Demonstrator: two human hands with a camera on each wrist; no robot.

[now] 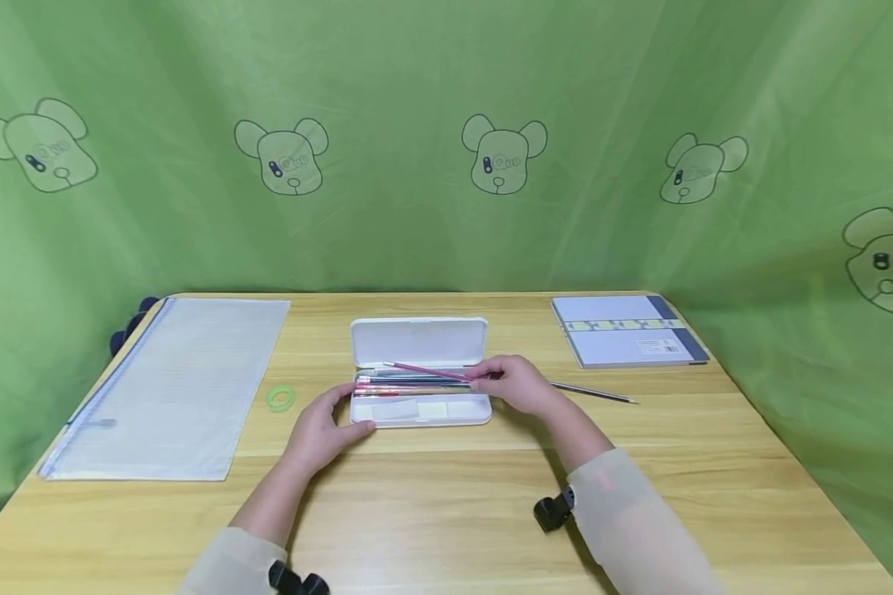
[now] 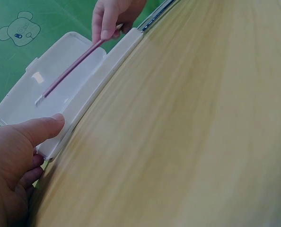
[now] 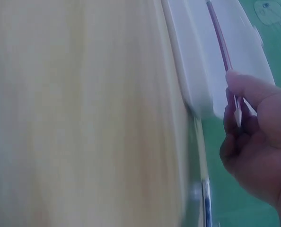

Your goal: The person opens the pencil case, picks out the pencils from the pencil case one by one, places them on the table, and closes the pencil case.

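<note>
A white pencil case [image 1: 419,345] lies with its lid raised in the middle of the table, and several pencils [image 1: 387,386] lie lengthwise inside. My left hand [image 1: 318,431] grips the case's left end, its thumb [image 2: 48,127] on the front rim and the other fingers below and behind. Between thumb and fingers, my right hand [image 1: 519,387] pinches a pinkish-red pencil [image 2: 67,71] near its sharpened end. This pencil slants over the case, its white-tipped end pointing left. A dark pencil [image 1: 599,392] lies on the table to the right of the case, partly behind the right hand.
To the left lies a large translucent zip bag [image 1: 167,388], with a small pale-green ring [image 1: 291,403] between it and the case. A light-blue notebook [image 1: 618,345] with a patterned band is at the back right. Behind the wooden table [image 1: 432,512] hangs a green curtain [image 1: 402,240].
</note>
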